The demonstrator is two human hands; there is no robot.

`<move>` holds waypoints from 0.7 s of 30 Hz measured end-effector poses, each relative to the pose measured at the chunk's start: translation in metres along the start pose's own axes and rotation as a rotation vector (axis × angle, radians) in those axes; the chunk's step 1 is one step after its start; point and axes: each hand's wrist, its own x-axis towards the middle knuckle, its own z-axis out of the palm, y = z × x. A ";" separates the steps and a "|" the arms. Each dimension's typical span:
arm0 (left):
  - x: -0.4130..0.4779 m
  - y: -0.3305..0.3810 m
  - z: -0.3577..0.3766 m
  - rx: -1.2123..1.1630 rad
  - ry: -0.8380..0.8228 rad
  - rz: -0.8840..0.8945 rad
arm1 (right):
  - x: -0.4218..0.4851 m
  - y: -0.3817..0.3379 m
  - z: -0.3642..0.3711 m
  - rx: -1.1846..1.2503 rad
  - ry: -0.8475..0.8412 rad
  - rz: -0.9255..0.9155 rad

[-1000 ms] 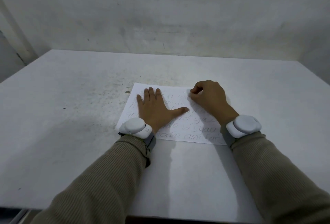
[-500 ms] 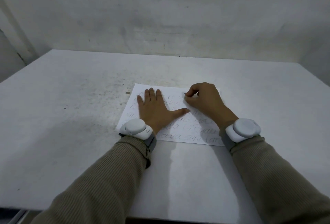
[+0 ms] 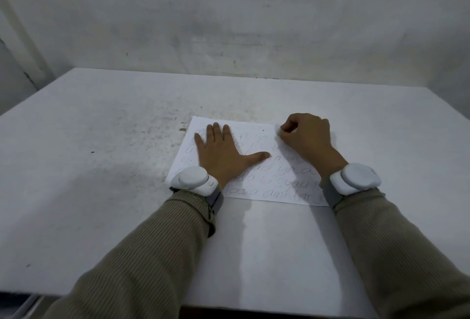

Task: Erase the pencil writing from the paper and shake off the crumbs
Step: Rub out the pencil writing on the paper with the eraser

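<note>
The paper [image 3: 256, 138] lies flat on the white table [image 3: 101, 179], a little right of the middle and well short of the far edge; pencil writing [image 3: 287, 182] runs across it in several lines, darker along the near edge and fainter toward the far left corner.

The left hand [image 3: 223, 153] lies palm down on the left half of the sheet, fingers straight and spread, thumb stretched out to the right - released, pressing the paper to the table and gripping nothing.

The right hand [image 3: 307, 135] rests over the sheet's far right corner with its fingers curled in and thumb and forefinger tips drawn together just above the paper; whether anything sits in that pinch I cannot tell, since the fingers cover it.

Each wrist carries a rounded white device on a grey strap - the left one [image 3: 194, 181] over the paper's near left corner, the right one [image 3: 356, 179] beside its near right corner; ribbed olive sleeves [image 3: 152, 255] cover both forearms.

Dark specks [image 3: 157, 125] lie scattered on the table left of the sheet; a grey wall [image 3: 229, 13] stands behind.
</note>
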 end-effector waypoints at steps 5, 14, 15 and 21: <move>0.000 0.001 -0.001 0.005 -0.004 -0.005 | -0.010 -0.008 -0.004 0.189 -0.135 -0.093; 0.001 0.001 0.000 0.010 0.010 0.000 | -0.008 -0.007 0.000 0.123 -0.067 -0.081; 0.001 0.001 0.000 0.013 0.005 0.000 | -0.009 -0.007 -0.001 0.169 -0.110 -0.085; 0.001 0.000 0.000 -0.003 0.001 0.000 | -0.005 0.005 -0.002 0.055 0.012 0.001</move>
